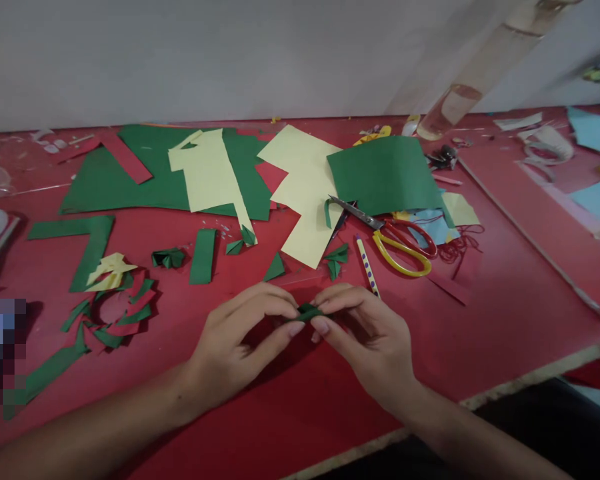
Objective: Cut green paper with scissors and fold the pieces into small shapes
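Note:
Between my fingertips is a small folded piece of green paper (310,312), held just above the red table. My left hand (253,327) pinches its left end with thumb and fingers. On its right end, my right hand (363,327) has a similar pinch. The fingers cover much of the piece, so its full shape is hidden. Just beyond my hands lie a folded green paper piece (337,260), a small green scrap (274,268) and a pencil with purple dots (367,265). A ring of folded red and green paper (143,308) rests to the left.
Scissors (403,253) with red and yellow handles lie open beyond my right hand. Pale yellow sheets (300,170) and green sheets (385,175) spread along the back. A clear bottle (460,103) stands by the wall, and a thin stick (535,243) lies at right.

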A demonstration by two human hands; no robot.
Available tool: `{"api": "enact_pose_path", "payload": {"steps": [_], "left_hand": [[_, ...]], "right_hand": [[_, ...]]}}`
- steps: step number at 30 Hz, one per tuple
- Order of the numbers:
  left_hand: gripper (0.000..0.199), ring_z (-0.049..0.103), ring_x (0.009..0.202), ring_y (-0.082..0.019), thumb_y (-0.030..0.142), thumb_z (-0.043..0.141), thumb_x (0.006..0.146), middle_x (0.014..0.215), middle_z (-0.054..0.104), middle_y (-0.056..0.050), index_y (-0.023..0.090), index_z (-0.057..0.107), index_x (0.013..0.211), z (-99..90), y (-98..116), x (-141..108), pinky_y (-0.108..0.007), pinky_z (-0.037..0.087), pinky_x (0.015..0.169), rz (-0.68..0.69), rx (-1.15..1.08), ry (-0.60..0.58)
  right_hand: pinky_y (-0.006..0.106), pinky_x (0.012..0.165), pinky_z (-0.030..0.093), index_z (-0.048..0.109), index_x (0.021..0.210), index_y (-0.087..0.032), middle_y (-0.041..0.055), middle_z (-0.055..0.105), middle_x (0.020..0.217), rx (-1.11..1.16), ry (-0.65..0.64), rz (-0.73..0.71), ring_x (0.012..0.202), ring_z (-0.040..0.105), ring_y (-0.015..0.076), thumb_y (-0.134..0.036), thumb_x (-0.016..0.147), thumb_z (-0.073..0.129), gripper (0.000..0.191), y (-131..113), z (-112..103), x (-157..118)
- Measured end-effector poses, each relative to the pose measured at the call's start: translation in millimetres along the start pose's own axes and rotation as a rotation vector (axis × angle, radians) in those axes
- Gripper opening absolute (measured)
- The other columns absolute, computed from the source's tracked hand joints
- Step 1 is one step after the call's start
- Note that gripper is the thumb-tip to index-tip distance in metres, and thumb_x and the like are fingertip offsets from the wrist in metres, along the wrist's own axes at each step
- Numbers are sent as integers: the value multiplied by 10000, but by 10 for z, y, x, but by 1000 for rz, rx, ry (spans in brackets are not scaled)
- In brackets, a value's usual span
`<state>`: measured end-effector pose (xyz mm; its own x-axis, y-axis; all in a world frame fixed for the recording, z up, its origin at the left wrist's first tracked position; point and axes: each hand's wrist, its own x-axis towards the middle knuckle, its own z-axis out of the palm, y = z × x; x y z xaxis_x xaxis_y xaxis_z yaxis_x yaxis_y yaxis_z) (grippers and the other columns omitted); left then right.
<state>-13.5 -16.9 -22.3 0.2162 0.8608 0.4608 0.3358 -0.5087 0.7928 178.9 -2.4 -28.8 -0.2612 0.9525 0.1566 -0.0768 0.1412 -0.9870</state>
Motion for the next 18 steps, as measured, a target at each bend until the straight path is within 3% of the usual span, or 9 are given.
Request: {"api": "enact_pose_path", "payload": {"steps": [4,9,13,18], "left_hand": [[127,690,922,-101,49,661,892,935,702,-41,154,667,962,8,-5,0,-147,542,860,-46,-34,9],[63,706,844,-110,108,689,893,876,730,-29,167,682,914,29,-2,-14,-164,569,792,-138,-88,3],[90,721,789,-120,91,696,875,835,745,-17,180,686,883,44,-9,-28,-185,590,748,-173,-101,28],[117,746,854,-156,78,710,848,855,761,-28,192,697,875,54,7,-7,-227,612,781,-184,-131,53]], "right_hand": [[212,653,602,682,972,-275,-20,697,863,-69,84,49,745,698,119,-124,834,769,222,10,17,-19],[164,724,593,682,950,-281,-43,695,837,-140,126,-22,769,693,92,-86,806,779,261,20,22,-26],[141,700,593,682,922,-267,-44,695,812,-181,164,-61,745,695,85,-70,784,791,264,8,31,-27],[211,639,617,678,896,-257,-22,685,796,-169,169,-51,688,697,121,-95,791,790,223,-3,41,-24]]}}
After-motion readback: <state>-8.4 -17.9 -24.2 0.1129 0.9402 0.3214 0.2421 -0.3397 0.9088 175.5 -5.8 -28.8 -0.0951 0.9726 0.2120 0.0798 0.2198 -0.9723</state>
